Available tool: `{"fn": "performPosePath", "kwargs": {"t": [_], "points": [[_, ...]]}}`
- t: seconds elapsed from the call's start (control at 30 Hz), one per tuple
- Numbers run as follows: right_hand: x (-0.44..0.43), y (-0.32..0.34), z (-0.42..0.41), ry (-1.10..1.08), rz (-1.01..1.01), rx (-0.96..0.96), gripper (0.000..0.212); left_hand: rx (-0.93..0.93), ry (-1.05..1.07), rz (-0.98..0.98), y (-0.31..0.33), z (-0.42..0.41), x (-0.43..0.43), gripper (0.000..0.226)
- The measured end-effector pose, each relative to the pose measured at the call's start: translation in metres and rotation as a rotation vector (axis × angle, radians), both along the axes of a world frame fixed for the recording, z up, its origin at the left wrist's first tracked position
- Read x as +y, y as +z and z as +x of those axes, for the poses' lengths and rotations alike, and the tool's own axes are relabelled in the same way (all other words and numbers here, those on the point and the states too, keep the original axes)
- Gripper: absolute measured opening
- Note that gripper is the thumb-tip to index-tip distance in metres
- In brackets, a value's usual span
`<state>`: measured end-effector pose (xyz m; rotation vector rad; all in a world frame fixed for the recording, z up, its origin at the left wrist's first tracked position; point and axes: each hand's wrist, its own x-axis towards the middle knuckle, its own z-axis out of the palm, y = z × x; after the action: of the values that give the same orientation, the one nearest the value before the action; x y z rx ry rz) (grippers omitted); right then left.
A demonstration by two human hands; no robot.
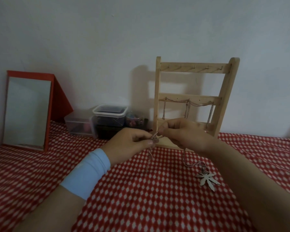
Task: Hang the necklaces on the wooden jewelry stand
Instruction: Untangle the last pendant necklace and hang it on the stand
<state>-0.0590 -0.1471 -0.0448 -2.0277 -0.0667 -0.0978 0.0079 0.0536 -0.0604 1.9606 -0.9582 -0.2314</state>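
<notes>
At the centre of the frame, the left hand point(131, 142) and the right hand point(184, 133) meet just in front of the lower part of the pale wooden ladder-shaped jewelry stand point(191, 70). Both pinch the same thin silver chain necklace point(185, 158) with curled fingertips. The short stretch between the two hands is blurred, so its clasp cannot be made out. From under the right hand the chain drops in a loop to the red cloth with white diamond spots point(141, 198). It ends in a flat silver leaf-shaped pendant point(207, 179), which lies on the cloth right of centre. Another strand dangles below the left hand. The stand is upright against the white wall point(107, 39), right of centre. Its top bar carries a row of small hooks, and other silver chains point(211, 114) are draped along its middle bar and hang down from it. The left wrist wears a light blue band point(89, 173). At the left edge a red-framed standing mirror point(26, 111) leans back. Between it and the stand sit clear plastic lidded boxes point(109, 114) with dark contents.
</notes>
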Motion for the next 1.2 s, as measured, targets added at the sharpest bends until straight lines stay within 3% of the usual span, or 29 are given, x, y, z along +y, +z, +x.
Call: {"fn": "performPosePath", "kwargs": {"t": [0.2,0.33,0.63,0.77,0.93,1.07,1.2], "points": [[-0.004,-0.004,0.004,-0.007,-0.187,-0.110,0.004,0.025,0.017,0.076,0.001,0.002,0.003,0.024],[-0.009,-0.006,0.003,0.028,-0.352,-0.154,0.014,0.065,0.010,0.100,-0.004,0.006,0.002,0.028],[-0.008,-0.008,0.006,0.125,-0.533,-0.022,0.028,-0.311,0.029,0.415,-0.008,0.010,0.004,0.017],[-0.009,-0.011,0.006,0.137,-0.487,0.035,0.024,-0.345,0.045,0.364,-0.012,0.011,0.004,0.006],[-0.008,-0.014,0.008,0.127,-0.407,0.123,0.025,-0.362,0.010,0.201,-0.013,0.011,0.005,0.010],[-0.001,-0.014,0.004,0.195,-0.050,0.155,0.027,-0.426,-0.002,0.121,-0.010,0.011,0.002,0.007],[-0.002,-0.019,0.003,0.165,0.082,0.162,0.024,-0.476,0.019,0.088,-0.008,0.011,0.002,0.006]]}}
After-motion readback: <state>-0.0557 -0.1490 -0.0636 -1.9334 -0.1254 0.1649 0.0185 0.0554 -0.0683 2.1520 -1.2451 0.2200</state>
